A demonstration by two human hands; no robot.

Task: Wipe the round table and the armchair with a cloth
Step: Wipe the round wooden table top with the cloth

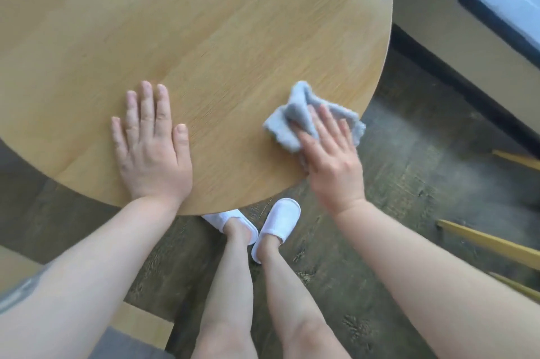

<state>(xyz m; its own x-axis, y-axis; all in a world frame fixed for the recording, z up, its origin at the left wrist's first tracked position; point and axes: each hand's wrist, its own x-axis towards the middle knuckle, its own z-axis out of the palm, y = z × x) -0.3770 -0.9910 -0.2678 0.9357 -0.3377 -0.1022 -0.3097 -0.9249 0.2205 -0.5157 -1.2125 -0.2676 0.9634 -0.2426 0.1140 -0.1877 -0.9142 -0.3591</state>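
The round wooden counter (204, 37) was pale honey-tan with fine straight grain; the crumpled fluffy cloth (292, 122) light blue; the slippers (280, 221) white; the floor (409, 183) mottled grey-brown.

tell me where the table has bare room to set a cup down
The table is bare across its whole far part, beyond both hands, and in the strip between the left hand and the cloth. The near right edge is taken: the right hand presses the cloth there.
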